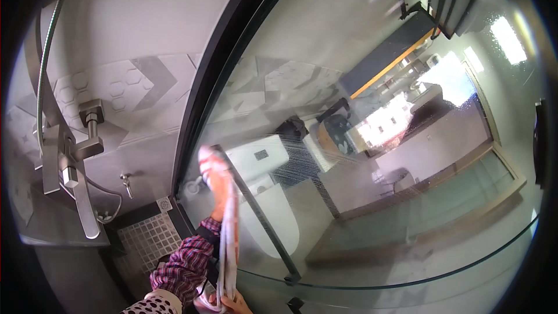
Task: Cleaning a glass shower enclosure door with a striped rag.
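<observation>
My left hand (220, 183), in a plaid sleeve, reaches up against the glass shower panel (383, 235). A white cloth with reddish stripes (229, 235) is bunched over its fingers and hangs down in a long fold. Lower down, at the bottom edge of the view, my right hand (235, 304) grips the cloth's lower end. A dark bar (261, 209) runs slantwise just right of the left hand. Fine streaks and droplets show on the glass near the raised hand.
At left are a shower mixer with a lever (87, 213), a flexible hose (45, 65) and a small tap (126, 185). A black frame (196, 96) borders the glass. Through it show a toilet (272, 222) and a dark shelf (388, 48). Mosaic tiles (150, 237) lie below.
</observation>
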{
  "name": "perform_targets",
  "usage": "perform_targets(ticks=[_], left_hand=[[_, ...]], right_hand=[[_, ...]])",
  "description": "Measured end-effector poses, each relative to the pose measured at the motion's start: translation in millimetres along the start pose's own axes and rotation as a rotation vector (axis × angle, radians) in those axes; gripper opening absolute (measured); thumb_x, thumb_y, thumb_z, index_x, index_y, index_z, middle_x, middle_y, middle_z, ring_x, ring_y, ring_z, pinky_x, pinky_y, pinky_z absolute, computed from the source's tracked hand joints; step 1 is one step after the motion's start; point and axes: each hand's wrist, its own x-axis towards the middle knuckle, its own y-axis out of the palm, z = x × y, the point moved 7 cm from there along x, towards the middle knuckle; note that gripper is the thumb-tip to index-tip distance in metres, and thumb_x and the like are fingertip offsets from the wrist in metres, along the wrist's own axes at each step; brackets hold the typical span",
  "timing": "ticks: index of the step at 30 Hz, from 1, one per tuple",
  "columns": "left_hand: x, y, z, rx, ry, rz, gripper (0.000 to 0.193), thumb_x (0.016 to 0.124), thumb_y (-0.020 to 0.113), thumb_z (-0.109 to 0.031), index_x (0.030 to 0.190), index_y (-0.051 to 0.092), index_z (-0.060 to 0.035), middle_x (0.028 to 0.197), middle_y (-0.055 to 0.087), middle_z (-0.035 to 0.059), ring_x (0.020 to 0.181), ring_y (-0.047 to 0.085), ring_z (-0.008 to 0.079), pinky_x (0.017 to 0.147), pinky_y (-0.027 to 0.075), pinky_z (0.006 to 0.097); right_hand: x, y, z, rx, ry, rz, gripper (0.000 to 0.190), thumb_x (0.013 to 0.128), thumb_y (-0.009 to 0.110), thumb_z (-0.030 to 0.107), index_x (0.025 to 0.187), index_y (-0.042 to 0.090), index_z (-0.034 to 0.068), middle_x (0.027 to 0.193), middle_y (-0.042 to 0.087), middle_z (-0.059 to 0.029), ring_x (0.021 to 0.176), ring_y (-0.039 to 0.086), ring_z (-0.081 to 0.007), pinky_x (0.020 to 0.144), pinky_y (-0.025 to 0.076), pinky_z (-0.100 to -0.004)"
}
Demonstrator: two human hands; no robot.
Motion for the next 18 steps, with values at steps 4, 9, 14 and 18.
perform_targets(ticks=[4,9,14,18], left_hand=[[-42.6,-51.9,132.5,0.182,-0.309,-0.054,0.043,0.089,0.043,-0.022,0.127,0.036,-0.003,0.114,0.044,0.0108,0.102,0.043,0.0225,0.09,0.036,0.0362],[-74.2,19.3,2.2,0.008,-0.23,0.054,0.044,0.09,0.043,-0.025,0.128,0.034,-0.0036,0.114,0.043,0.0095,0.1,0.043,0.0218,0.088,0.037,0.0367],[-153.2,139.3,-351.6,0.289,0.859,1.287,0.059,0.084,0.051,-0.039,0.137,0.034,-0.0187,0.138,0.03,0.0173,0.129,0.026,0.0324,0.104,0.019,0.0483],[-160.3,166.1,-508.4,-0.332,1.364,0.965,0.067,0.072,0.063,-0.04,0.133,0.039,-0.0285,0.135,0.037,0.0131,0.129,0.027,0.0317,0.108,0.011,0.052]], right_hand=[[13.2,8.7,-6.9,-0.018,0.016,0.064,0.023,0.088,0.055,0.016,0.104,0.058,0.0,0.073,0.059,-0.0024,0.064,0.055,-0.01,0.055,0.043,-0.0207],[-3.7,26.5,33.7,-0.063,-0.097,0.165,0.025,0.089,0.053,0.018,0.104,0.057,0.0,0.074,0.059,-0.0033,0.063,0.055,-0.0113,0.055,0.044,-0.0213],[-27.9,80.3,99.8,-0.104,-0.294,0.307,0.026,0.09,0.05,0.02,0.105,0.056,-0.001,0.074,0.059,-0.0042,0.062,0.056,-0.0126,0.054,0.044,-0.0219],[-31.8,113.2,130.1,-0.117,-0.375,0.392,0.028,0.091,0.048,0.022,0.105,0.055,-0.001,0.075,0.059,-0.0049,0.06,0.056,-0.0137,0.053,0.044,-0.0223]])
